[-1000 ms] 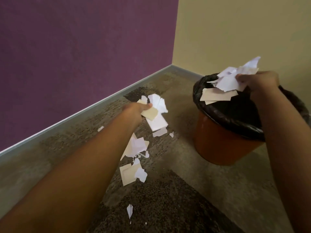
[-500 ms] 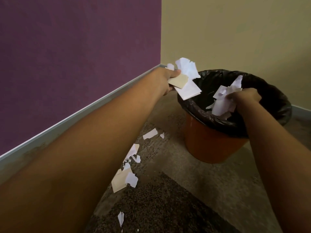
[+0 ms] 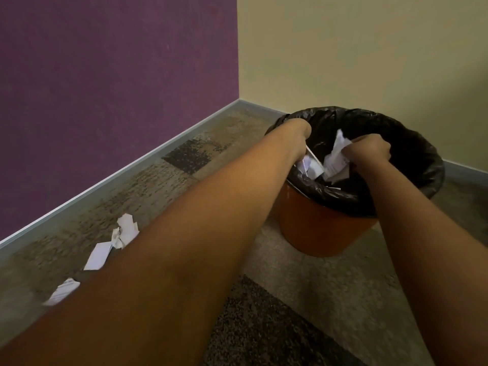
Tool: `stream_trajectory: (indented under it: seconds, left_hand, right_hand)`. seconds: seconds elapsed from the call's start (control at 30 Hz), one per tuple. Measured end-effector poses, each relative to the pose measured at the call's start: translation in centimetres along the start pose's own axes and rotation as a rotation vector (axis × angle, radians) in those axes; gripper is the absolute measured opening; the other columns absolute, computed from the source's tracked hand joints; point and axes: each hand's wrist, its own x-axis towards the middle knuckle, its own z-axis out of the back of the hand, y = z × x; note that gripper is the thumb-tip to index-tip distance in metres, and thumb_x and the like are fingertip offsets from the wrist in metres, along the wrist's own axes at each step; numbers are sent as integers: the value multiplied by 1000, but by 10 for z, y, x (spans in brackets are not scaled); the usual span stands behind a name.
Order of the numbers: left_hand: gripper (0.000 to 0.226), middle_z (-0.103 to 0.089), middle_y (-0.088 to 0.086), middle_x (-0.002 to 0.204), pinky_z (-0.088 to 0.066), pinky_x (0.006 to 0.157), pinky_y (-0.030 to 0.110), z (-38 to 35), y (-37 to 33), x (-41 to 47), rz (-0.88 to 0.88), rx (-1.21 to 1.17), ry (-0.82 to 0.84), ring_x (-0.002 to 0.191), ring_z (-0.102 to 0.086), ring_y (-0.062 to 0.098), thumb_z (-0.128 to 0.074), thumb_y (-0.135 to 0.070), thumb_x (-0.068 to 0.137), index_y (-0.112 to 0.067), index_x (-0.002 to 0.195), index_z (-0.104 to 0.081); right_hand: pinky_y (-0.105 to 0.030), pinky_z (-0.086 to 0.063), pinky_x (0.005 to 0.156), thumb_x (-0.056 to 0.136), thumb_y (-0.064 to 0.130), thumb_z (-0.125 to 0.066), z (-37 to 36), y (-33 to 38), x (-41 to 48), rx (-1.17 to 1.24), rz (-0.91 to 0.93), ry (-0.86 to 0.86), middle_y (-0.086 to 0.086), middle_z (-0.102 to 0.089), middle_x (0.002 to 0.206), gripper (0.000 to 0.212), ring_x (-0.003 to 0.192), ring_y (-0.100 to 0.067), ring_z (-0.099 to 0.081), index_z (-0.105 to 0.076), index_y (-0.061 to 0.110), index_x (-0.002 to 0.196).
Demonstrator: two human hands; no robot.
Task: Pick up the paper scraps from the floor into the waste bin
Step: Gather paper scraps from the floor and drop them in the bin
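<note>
Head view, looking down at a room corner: both hands are over the mouth of the waste bin (image 3: pixel 317 228), an orange tub with a black liner (image 3: pixel 412 154) folded over its rim. The right hand (image 3: pixel 369 151) has its fingers curled tight round a crumpled white bundle (image 3: pixel 336 158) of torn paper, held inside the rim. The left hand (image 3: pixel 297 133) dips into the bin with its fingers hidden behind the wrist; white and beige pieces (image 3: pixel 311 165) sit just beneath it, and I cannot tell whether it grips them.

More paper scraps (image 3: pixel 126 229) lie on the floor (image 3: pixel 330 286), well apart from the bin: ragged white bits strung in a line, partly covered by the left forearm (image 3: pixel 198 233), which crosses in front of them.

Underfoot is mottled grey-brown carpet with darker patches. A purple wall (image 3: pixel 118 88) meets a pale yellow wall (image 3: pixel 356 48) behind the bin, with a grey skirting (image 3: pixel 105 186) along the bottom.
</note>
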Motion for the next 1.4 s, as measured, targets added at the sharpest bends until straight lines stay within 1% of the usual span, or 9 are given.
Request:
stream_trajectory:
  seconds: [0.1,0.2,0.3,0.43,0.63,0.77,0.87,1.1,1.4]
  left_hand:
    - [51,-20,16,156,-32,116,39,0,-2,3,40,-35,63,143,-28,30,-35,-5,101,5,148,-19]
    - [43,-33,16,150,-34,115,37,9,-5,9,2,-13,157,137,-38,28,-37,-5,101,4,143,-33]
    - [30,-58,18,116,-49,97,31,24,-5,8,-85,-97,186,82,-58,20,-39,-3,100,2,127,-52]
    - [31,-66,5,92,-51,61,20,65,-1,19,-232,-97,70,64,-55,10,-42,-7,100,-2,126,-58]
    - [26,-60,0,77,-53,71,20,158,32,48,-260,-70,-178,68,-57,9,-53,-12,95,-5,119,-62]
    - [15,-61,3,77,-50,63,19,220,64,67,-240,8,-411,61,-54,9,-56,-18,94,-8,97,-67]
    - [18,-66,8,95,-54,77,31,264,94,79,-204,128,-592,81,-64,20,-55,-24,93,-12,89,-67]
    - [35,-62,23,124,-43,101,39,351,161,80,-124,428,-838,118,-57,37,-46,-20,95,-2,118,-62]
    - [62,-33,19,150,-27,113,50,418,219,82,64,743,-970,141,-27,36,-56,-34,90,-4,140,-36]
  right_hand:
    - [-44,-59,78,86,17,-63,-1,-5,5,37,35,31,-17,-66,109,22,93,-32,-68,-69,7,105]
    - [-45,-59,76,86,18,-60,-5,-9,9,103,83,35,-15,-69,99,12,87,-32,-70,-69,16,79]
    - [-43,-59,79,84,19,-62,-4,-2,-6,209,123,32,-10,-72,93,23,85,-28,-70,-61,24,62]
    - [-39,-59,79,88,20,-59,-9,10,-34,235,252,112,3,-68,74,14,77,-18,-71,-67,26,78]
    - [-38,-50,89,96,26,-47,-18,24,-97,-10,558,10,-6,-68,112,24,105,-27,-63,-65,24,112]
    - [-30,-47,89,94,12,-47,-37,16,-156,161,865,-31,-3,-65,114,25,106,-19,-59,-63,15,113]
    - [-18,-40,84,95,11,-48,-83,-9,-190,137,843,153,-2,-64,112,23,104,-14,-58,-62,13,113]
    - [-37,-41,100,94,35,-53,-206,-95,-249,-195,595,734,-12,-45,138,52,128,-29,-44,-39,12,139]
    - [-48,-5,117,56,89,-1,-263,-141,-320,-439,543,704,-18,-5,159,119,147,-35,0,-14,20,151]
